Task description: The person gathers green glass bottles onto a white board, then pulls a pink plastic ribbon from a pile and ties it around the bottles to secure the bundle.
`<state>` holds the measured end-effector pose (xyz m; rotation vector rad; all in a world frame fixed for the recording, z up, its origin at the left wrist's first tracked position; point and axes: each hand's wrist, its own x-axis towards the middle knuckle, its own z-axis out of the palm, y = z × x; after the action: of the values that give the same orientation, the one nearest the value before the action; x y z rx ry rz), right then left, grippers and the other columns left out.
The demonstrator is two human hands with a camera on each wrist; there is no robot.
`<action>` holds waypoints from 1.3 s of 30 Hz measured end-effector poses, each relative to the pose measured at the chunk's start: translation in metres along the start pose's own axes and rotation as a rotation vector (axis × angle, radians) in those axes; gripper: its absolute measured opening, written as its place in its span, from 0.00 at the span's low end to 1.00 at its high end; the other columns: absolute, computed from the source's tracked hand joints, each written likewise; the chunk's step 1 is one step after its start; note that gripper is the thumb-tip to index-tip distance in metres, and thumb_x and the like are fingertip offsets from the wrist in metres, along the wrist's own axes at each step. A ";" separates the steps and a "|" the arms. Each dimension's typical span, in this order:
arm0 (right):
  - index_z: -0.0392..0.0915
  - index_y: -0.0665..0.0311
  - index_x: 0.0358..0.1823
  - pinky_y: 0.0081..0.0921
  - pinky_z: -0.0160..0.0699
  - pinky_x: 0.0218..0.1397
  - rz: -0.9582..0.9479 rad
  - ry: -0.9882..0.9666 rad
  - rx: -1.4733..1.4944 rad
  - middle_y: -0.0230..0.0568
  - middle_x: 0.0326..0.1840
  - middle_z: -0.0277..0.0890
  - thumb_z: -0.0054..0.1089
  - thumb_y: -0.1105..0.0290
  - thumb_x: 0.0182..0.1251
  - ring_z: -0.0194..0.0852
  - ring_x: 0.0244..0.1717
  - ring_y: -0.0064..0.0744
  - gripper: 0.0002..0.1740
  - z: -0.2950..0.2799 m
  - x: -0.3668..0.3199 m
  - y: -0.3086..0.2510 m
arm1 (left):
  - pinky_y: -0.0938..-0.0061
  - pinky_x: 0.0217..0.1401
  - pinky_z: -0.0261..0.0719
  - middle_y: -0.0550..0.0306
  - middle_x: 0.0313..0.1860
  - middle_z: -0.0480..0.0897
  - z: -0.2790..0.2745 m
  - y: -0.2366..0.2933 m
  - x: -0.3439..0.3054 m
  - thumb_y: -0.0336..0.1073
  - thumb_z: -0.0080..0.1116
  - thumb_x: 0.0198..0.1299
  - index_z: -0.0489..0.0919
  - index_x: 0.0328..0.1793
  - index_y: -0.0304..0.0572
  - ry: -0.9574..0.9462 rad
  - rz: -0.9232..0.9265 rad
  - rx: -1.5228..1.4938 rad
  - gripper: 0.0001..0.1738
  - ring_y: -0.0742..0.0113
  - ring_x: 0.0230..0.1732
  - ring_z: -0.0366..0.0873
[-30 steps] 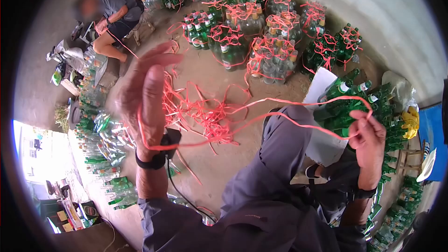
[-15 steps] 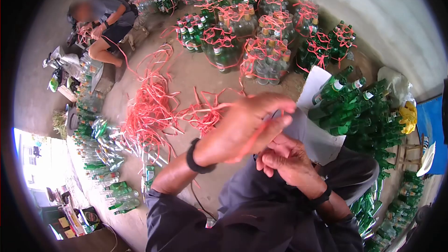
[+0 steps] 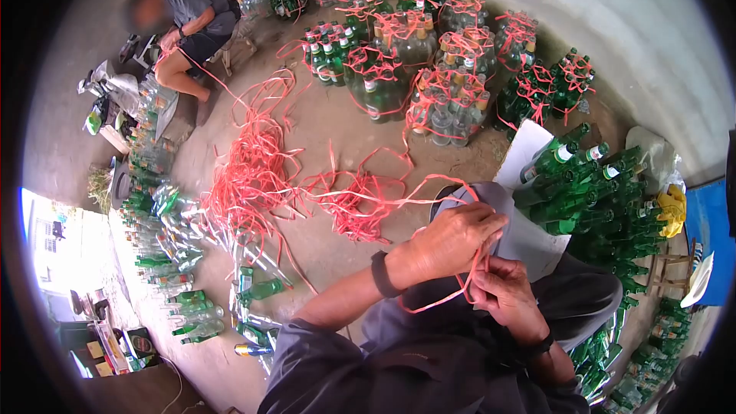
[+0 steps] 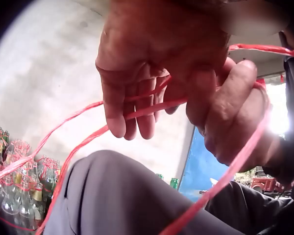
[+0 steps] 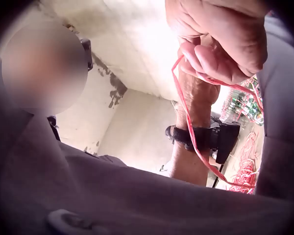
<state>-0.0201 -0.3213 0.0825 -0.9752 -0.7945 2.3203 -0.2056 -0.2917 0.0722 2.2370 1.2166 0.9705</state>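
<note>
Red plastic twine [image 3: 429, 307] runs through both hands, which meet over the person's lap. My left hand [image 3: 458, 239] pinches it between thumb and forefinger; in the left wrist view its other fingers [image 4: 145, 120] hang down with two strands passing by them. Just below, my right hand [image 3: 507, 297] grips the twine with curled fingers, close against the left fingertips. A loop droops to the left under the hands. From the left hand, strands lead across the raised knee [image 4: 105, 181] to a smaller tangle of twine [image 3: 356, 207] on the floor.
A larger twine heap [image 3: 249, 176] lies further left, near loose bottles [image 3: 201, 318]. Twine-bound bottle bundles [image 3: 452, 100] stand along the back wall. Green bottles [image 3: 567, 192] lean beside a white board [image 3: 525, 149] at right. Another person [image 3: 195, 19] sits at the back left.
The hands were wide apart with the twine stretched between them, then came together over the lap. Now the left hand's fingers pinch the twine right above the right hand.
</note>
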 end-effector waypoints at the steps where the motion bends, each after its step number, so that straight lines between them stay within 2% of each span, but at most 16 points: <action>1: 0.81 0.73 0.44 0.14 0.54 0.18 -0.021 0.021 0.003 0.35 0.22 0.72 0.63 0.71 0.70 0.60 0.17 0.18 0.10 -0.002 -0.002 0.000 | 0.59 0.47 0.82 0.43 0.44 0.83 0.002 -0.002 -0.001 0.28 0.63 0.57 0.81 0.49 0.32 0.042 -0.009 -0.049 0.13 0.45 0.45 0.83; 5: 0.79 0.74 0.52 0.14 0.58 0.19 0.006 0.016 0.051 0.36 0.23 0.75 0.59 0.73 0.72 0.63 0.16 0.17 0.12 -0.018 -0.008 -0.005 | 0.59 0.48 0.82 0.42 0.44 0.84 0.004 -0.008 -0.006 0.25 0.62 0.55 0.81 0.50 0.31 0.108 0.028 -0.034 0.15 0.45 0.45 0.83; 7: 0.75 0.74 0.56 0.15 0.64 0.19 -0.100 0.120 -0.480 0.39 0.27 0.80 0.54 0.74 0.75 0.67 0.17 0.17 0.14 -0.009 -0.002 -0.012 | 0.59 0.50 0.81 0.41 0.47 0.84 -0.003 -0.005 -0.003 0.23 0.62 0.53 0.80 0.52 0.32 0.144 0.015 0.116 0.17 0.44 0.50 0.83; 8: 0.71 0.74 0.62 0.16 0.71 0.22 -0.110 0.086 -0.504 0.42 0.35 0.83 0.53 0.76 0.75 0.72 0.21 0.16 0.17 -0.014 0.003 -0.008 | 0.59 0.50 0.81 0.41 0.47 0.84 -0.012 -0.003 -0.001 0.23 0.62 0.53 0.80 0.52 0.32 0.139 0.021 0.114 0.17 0.44 0.50 0.83; 9: 0.71 0.74 0.62 0.16 0.71 0.22 -0.113 0.093 -0.500 0.42 0.35 0.83 0.53 0.76 0.75 0.72 0.21 0.16 0.17 -0.015 0.006 -0.006 | 0.58 0.52 0.81 0.41 0.48 0.84 -0.023 -0.001 0.003 0.22 0.61 0.53 0.80 0.53 0.32 0.191 -0.018 0.083 0.18 0.43 0.53 0.82; 12: 0.65 0.71 0.68 0.17 0.76 0.27 -0.462 0.161 -0.798 0.43 0.49 0.81 0.58 0.78 0.71 0.78 0.29 0.18 0.26 -0.003 0.017 -0.007 | 0.58 0.54 0.80 0.40 0.50 0.84 -0.053 -0.002 0.012 0.21 0.61 0.52 0.80 0.54 0.33 0.293 -0.041 0.148 0.20 0.42 0.57 0.81; 15: 0.62 0.69 0.72 0.17 0.77 0.28 -0.568 0.078 -0.667 0.48 0.59 0.76 0.59 0.76 0.71 0.80 0.31 0.22 0.30 0.007 0.025 -0.009 | 0.57 0.56 0.79 0.39 0.50 0.83 -0.066 0.001 0.016 0.21 0.61 0.51 0.79 0.55 0.34 0.368 -0.054 0.250 0.22 0.42 0.59 0.80; 16: 0.62 0.69 0.72 0.17 0.77 0.28 -0.570 0.073 -0.665 0.48 0.59 0.76 0.59 0.76 0.71 0.80 0.31 0.22 0.30 0.019 0.024 -0.016 | 0.56 0.56 0.79 0.39 0.51 0.83 -0.067 0.003 0.017 0.22 0.61 0.52 0.79 0.55 0.33 0.338 -0.023 0.245 0.21 0.42 0.59 0.80; 18: 0.65 0.72 0.69 0.19 0.78 0.29 -0.344 -0.079 -0.364 0.47 0.53 0.80 0.61 0.76 0.70 0.80 0.30 0.24 0.28 0.045 0.015 -0.035 | 0.55 0.56 0.79 0.40 0.50 0.83 -0.060 0.007 0.020 0.25 0.60 0.52 0.78 0.56 0.33 0.277 -0.002 0.273 0.22 0.41 0.58 0.80; 21: 0.68 0.73 0.65 0.19 0.77 0.28 -0.224 -0.218 -0.488 0.47 0.44 0.83 0.61 0.77 0.69 0.80 0.28 0.24 0.24 0.032 0.019 -0.030 | 0.55 0.56 0.79 0.40 0.50 0.82 -0.040 0.008 0.019 0.25 0.59 0.50 0.77 0.56 0.33 0.214 0.049 0.269 0.23 0.42 0.56 0.81; 22: 0.70 0.72 0.62 0.18 0.75 0.27 -0.154 -0.207 -0.438 0.46 0.37 0.83 0.61 0.74 0.70 0.77 0.25 0.22 0.21 0.036 0.017 -0.036 | 0.55 0.56 0.80 0.40 0.50 0.82 -0.033 0.005 0.019 0.25 0.60 0.48 0.77 0.57 0.33 0.213 0.048 0.270 0.25 0.43 0.57 0.80; 26: 0.69 0.73 0.63 0.16 0.68 0.24 0.056 -0.119 -0.241 0.48 0.37 0.82 0.63 0.67 0.70 0.72 0.23 0.19 0.26 0.029 0.011 -0.047 | 0.56 0.56 0.80 0.39 0.50 0.82 -0.023 -0.009 0.007 0.26 0.61 0.46 0.77 0.56 0.33 0.193 0.007 0.251 0.26 0.43 0.58 0.80; 30: 0.76 0.69 0.54 0.14 0.67 0.23 -0.100 0.043 -0.318 0.39 0.35 0.82 0.64 0.71 0.70 0.71 0.22 0.17 0.15 0.024 0.019 -0.026 | 0.57 0.56 0.81 0.39 0.51 0.82 -0.022 -0.014 0.000 0.27 0.65 0.42 0.77 0.57 0.33 0.113 -0.055 0.281 0.29 0.43 0.59 0.79; 32: 0.80 0.69 0.49 0.14 0.66 0.23 -0.297 0.011 -0.600 0.33 0.31 0.81 0.64 0.71 0.70 0.69 0.22 0.14 0.11 0.012 0.028 -0.013 | 0.57 0.56 0.81 0.39 0.51 0.82 -0.021 -0.014 -0.002 0.27 0.65 0.41 0.77 0.57 0.33 0.091 -0.063 0.268 0.30 0.43 0.59 0.79; 36: 0.83 0.70 0.42 0.14 0.65 0.22 -0.299 0.078 -0.713 0.29 0.26 0.79 0.63 0.71 0.71 0.67 0.21 0.12 0.08 0.008 0.031 -0.010 | 0.58 0.52 0.83 0.40 0.51 0.82 -0.017 -0.018 -0.007 0.26 0.65 0.43 0.78 0.55 0.34 0.124 -0.040 0.246 0.28 0.43 0.55 0.81; 39: 0.84 0.71 0.38 0.14 0.62 0.21 -0.240 0.086 -0.595 0.31 0.23 0.78 0.61 0.72 0.71 0.65 0.19 0.12 0.08 0.018 0.022 -0.024 | 0.59 0.48 0.84 0.40 0.49 0.83 -0.013 -0.036 -0.016 0.25 0.63 0.46 0.79 0.54 0.35 0.132 -0.113 0.217 0.24 0.43 0.50 0.83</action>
<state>-0.0427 -0.2966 0.0988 -1.1296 -1.5215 1.8514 -0.2414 -0.2860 0.0515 2.2648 1.5568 0.9973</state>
